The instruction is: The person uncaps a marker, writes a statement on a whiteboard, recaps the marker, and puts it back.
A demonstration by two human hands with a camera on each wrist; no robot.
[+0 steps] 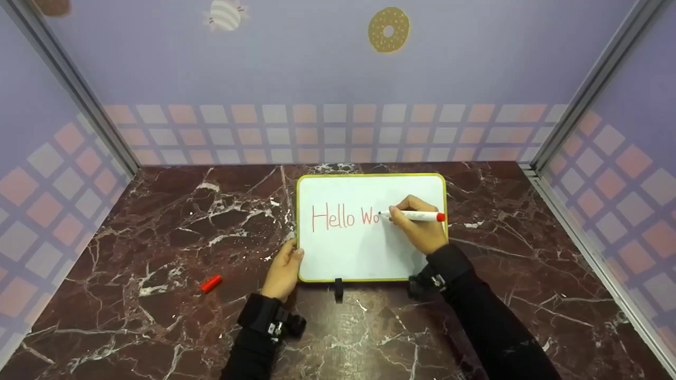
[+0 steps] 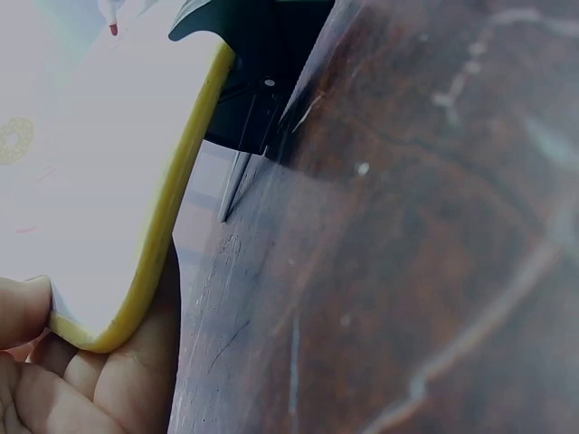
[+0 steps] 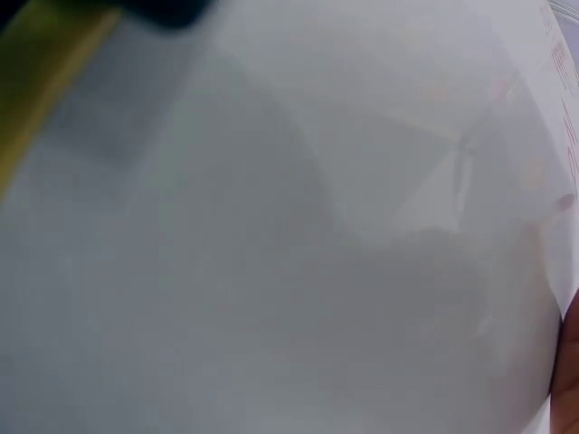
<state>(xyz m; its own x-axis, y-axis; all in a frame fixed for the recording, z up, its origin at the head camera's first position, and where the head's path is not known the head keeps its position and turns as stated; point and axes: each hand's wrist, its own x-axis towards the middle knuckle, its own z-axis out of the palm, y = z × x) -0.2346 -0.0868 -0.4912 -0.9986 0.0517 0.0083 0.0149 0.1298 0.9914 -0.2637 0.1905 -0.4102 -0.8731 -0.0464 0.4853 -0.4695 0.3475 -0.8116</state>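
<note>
A small whiteboard (image 1: 348, 253) with a yellow frame leans on a dark stand and bears the red words "Hello Wo". My right hand (image 1: 422, 229) pinches a white marker (image 1: 420, 216) with a red end, its tip at the "o". At the board's lower left side, my left hand (image 1: 282, 272) holds the edge. The left wrist view shows the thumb (image 2: 25, 312) on the front face and fingers behind the yellow frame (image 2: 167, 199). In the right wrist view, mostly white board surface (image 3: 226, 298) shows, with a bit of the hand (image 3: 565, 371) at the right edge.
A red marker cap (image 1: 211, 284) lies on the dark marbled table (image 1: 158, 316), left of the board. A black stand foot (image 1: 339, 290) sticks out under the board's bottom edge. Patterned walls (image 1: 317, 74) close off the back and both sides.
</note>
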